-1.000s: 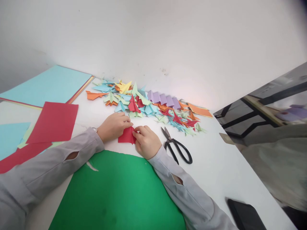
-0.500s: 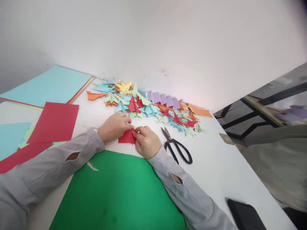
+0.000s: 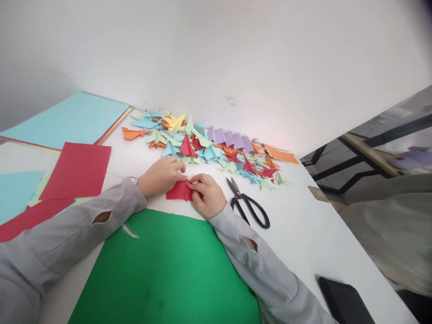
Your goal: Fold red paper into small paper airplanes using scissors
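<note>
A small piece of red paper (image 3: 178, 191) with a crease down its middle lies on the white table between my hands. My left hand (image 3: 162, 176) is closed at its upper left edge, thumb and fingers on the paper. From the right, my right hand (image 3: 207, 195) pinches the same paper near its top edge with thumb and forefinger. The paper's right part is hidden behind my right fingers. Just beyond the hands lies a heap of folded paper planes (image 3: 189, 146) in several colours.
Black-handled scissors (image 3: 248, 202) lie right of my right hand. A green sheet (image 3: 165, 270) covers the front. Red paper (image 3: 79, 171) and a stack of large blue-topped sheets (image 3: 72, 119) are at left. A black phone-like object (image 3: 346, 301) lies near the right table edge.
My right fingers have shifted slightly on the red paper, exposing a little more of its right side. My left hand stays nearly still. The whole view has tilted very slightly.
</note>
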Available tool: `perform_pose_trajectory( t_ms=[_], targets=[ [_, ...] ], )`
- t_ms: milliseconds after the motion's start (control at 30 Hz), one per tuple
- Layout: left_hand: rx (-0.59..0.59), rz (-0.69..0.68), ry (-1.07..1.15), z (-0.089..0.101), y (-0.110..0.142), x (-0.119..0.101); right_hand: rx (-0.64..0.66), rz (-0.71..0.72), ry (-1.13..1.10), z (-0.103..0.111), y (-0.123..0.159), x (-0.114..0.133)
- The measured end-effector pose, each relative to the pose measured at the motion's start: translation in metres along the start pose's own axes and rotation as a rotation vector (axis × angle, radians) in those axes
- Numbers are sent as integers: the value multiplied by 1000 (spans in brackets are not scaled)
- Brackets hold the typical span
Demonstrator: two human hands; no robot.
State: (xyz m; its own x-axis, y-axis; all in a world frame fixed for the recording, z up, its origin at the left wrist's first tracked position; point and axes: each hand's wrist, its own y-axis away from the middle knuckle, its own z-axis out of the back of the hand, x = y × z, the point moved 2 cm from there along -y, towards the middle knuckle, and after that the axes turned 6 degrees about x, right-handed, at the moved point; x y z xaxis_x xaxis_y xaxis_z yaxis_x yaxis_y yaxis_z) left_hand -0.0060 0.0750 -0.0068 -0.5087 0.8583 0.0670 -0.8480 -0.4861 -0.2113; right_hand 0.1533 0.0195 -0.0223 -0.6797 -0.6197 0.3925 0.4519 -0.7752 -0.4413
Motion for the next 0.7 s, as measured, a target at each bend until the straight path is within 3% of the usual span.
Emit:
perform_pose_trajectory(
  t_ms=[133, 367, 700],
  targets=[
    [-16, -7, 5, 4, 1, -3, 14, 1, -12, 0, 0, -1],
    [-10, -6, -38, 9, 1, -11, 99, 59, 189, -1, -1, 5],
    [-65, -19, -100, 6, -2, -25, 174, 32, 406, 1, -3, 17]
  ],
)
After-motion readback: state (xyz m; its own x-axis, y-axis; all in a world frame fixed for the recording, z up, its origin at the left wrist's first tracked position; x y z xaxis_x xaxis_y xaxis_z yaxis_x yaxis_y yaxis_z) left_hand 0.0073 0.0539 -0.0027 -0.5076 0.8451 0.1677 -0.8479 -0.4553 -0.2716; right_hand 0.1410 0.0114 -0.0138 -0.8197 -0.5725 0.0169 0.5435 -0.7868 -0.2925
